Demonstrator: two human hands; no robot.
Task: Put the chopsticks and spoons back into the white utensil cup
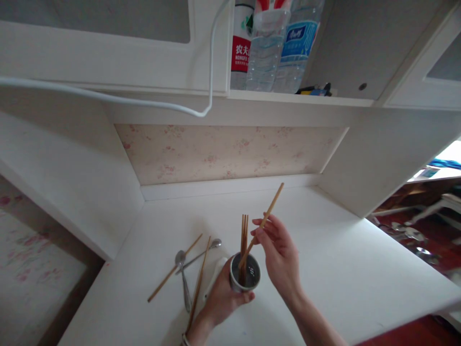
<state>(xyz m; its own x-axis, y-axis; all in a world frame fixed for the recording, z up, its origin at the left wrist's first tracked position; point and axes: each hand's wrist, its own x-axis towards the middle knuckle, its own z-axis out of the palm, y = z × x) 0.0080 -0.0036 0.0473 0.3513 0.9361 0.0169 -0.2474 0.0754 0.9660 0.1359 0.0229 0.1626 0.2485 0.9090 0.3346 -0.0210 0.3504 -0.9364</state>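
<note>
My left hand is wrapped round a metal utensil holder with small holes in its bottom. Several brown chopsticks stand inside it. Between the thumb and fingers of my right hand is a lighter wooden chopstick, slanted, its lower end over the holder's mouth. Left of the holder, two spoons lie on the white surface: one spoon near the front and another spoon farther back. A loose chopstick crosses under them, and a further chopstick runs beside my left wrist.
A white object lies partly behind my left hand. Above the white tabletop, several plastic bottles stand on a cabinet shelf. A white cable hangs across the upper left. White side panels flank the tabletop.
</note>
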